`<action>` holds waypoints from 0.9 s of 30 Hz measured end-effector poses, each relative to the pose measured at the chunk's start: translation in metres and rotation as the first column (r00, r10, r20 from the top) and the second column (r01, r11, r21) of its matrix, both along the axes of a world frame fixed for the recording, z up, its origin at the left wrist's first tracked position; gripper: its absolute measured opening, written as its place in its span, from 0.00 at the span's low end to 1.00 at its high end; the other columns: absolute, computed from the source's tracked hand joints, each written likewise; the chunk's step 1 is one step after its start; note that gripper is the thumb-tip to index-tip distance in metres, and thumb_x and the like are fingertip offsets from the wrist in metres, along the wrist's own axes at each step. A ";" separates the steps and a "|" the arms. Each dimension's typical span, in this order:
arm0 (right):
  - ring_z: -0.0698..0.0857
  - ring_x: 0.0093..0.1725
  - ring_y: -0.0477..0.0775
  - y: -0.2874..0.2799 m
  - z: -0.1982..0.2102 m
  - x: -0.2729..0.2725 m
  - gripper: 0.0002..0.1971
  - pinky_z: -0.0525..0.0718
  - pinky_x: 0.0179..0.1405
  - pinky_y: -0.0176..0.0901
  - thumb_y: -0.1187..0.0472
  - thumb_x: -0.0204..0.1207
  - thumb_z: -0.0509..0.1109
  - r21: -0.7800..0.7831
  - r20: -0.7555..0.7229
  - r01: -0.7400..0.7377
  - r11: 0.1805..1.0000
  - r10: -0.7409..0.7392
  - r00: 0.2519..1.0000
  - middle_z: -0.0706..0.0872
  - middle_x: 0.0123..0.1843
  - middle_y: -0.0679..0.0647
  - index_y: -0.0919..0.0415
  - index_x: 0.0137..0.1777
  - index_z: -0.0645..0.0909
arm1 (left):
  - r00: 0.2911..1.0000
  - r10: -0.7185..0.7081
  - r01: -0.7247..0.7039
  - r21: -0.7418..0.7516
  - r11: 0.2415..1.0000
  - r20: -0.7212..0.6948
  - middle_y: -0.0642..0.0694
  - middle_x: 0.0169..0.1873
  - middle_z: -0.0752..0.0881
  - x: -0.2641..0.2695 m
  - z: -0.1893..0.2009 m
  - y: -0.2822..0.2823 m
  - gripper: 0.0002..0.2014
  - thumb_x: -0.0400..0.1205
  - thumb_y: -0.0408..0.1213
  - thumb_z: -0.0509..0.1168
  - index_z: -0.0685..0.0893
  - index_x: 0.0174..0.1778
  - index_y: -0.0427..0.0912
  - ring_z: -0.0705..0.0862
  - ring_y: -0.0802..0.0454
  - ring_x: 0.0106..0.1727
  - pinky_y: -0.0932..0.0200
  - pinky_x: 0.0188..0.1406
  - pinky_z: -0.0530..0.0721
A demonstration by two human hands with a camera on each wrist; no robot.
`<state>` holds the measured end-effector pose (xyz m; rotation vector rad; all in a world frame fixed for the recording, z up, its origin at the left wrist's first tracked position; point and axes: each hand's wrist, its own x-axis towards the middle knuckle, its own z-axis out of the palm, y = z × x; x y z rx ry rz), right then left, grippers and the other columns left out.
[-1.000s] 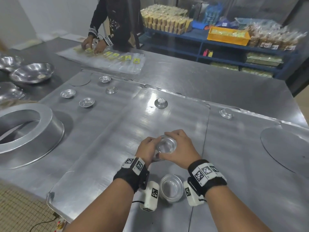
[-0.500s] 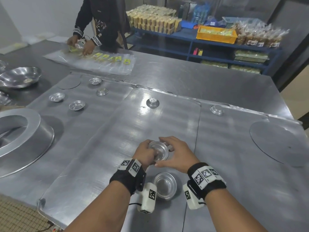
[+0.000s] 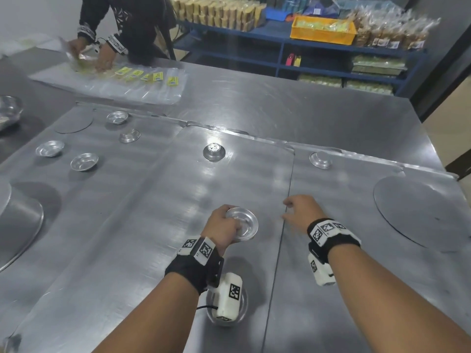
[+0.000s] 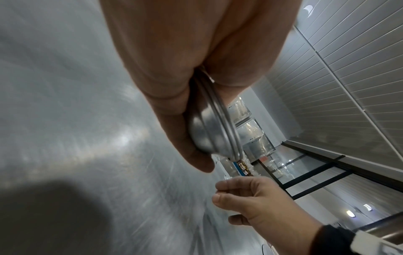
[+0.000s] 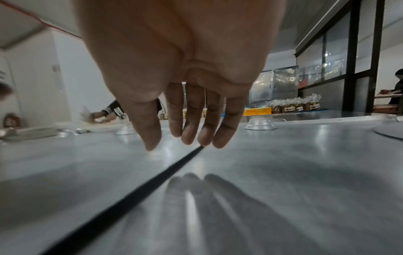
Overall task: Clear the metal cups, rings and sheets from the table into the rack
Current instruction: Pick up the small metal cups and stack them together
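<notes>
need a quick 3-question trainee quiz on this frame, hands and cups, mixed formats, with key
1. True or false: the right hand is holding a cup.
2. What does the left hand grip? A) a large ring B) stacked cups C) a flat round sheet
3. Fill in: the cup with the holed top stands upside down on the ____ sheet of the table.

Key: 1 false, its fingers hang free over the seam. 2 B, the left wrist view shows two nested rims. 3 middle.
</notes>
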<state>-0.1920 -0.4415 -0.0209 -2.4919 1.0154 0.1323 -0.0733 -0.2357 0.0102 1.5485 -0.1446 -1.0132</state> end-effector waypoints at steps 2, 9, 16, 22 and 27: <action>0.83 0.65 0.61 -0.029 -0.003 0.003 0.20 0.81 0.67 0.49 0.56 0.73 0.76 -0.071 -0.035 0.033 0.997 -0.035 0.999 0.87 0.63 0.59 0.59 0.65 0.85 | 1.000 0.001 -0.001 0.008 1.000 -0.004 0.33 0.48 0.85 0.001 -0.003 -0.012 0.23 0.58 0.24 0.63 0.85 0.50 0.40 0.86 0.28 0.53 0.24 0.49 0.87; 0.71 0.70 0.67 -0.114 -0.008 0.020 0.21 0.79 0.66 0.55 0.60 0.74 0.71 -0.271 -0.085 0.182 0.945 -0.212 0.974 0.79 0.66 0.63 0.62 0.67 0.79 | 1.000 -0.002 0.002 0.019 1.000 0.002 0.36 0.47 0.86 0.013 -0.010 -0.045 0.26 0.58 0.24 0.61 0.85 0.54 0.38 0.84 0.35 0.49 0.22 0.53 0.85; 0.70 0.71 0.68 -0.169 -0.012 0.047 0.27 0.78 0.64 0.59 0.59 0.72 0.74 -0.258 -0.084 0.255 0.932 -0.285 0.955 0.75 0.70 0.63 0.61 0.71 0.72 | 1.000 0.015 -0.015 0.038 0.999 0.018 0.38 0.43 0.86 0.022 -0.022 -0.059 0.24 0.58 0.24 0.61 0.86 0.50 0.39 0.85 0.37 0.45 0.27 0.54 0.87; 0.73 0.71 0.69 -0.202 -0.027 0.056 0.28 0.77 0.66 0.62 0.49 0.69 0.59 -0.225 -0.109 0.330 0.917 -0.360 0.927 0.78 0.67 0.63 0.60 0.69 0.73 | 1.000 0.009 -0.010 0.054 0.998 0.026 0.40 0.41 0.85 0.025 -0.029 -0.062 0.24 0.58 0.25 0.60 0.86 0.49 0.42 0.83 0.38 0.45 0.46 0.40 0.85; 0.76 0.67 0.71 -0.199 -0.025 0.049 0.28 0.78 0.59 0.60 0.44 0.71 0.63 -0.167 -0.026 0.424 0.890 -0.434 0.901 0.80 0.64 0.65 0.60 0.67 0.72 | 0.997 0.023 -0.028 0.079 0.996 0.072 0.37 0.41 0.85 0.026 -0.037 -0.061 0.21 0.58 0.25 0.61 0.88 0.44 0.46 0.85 0.33 0.45 0.20 0.53 0.82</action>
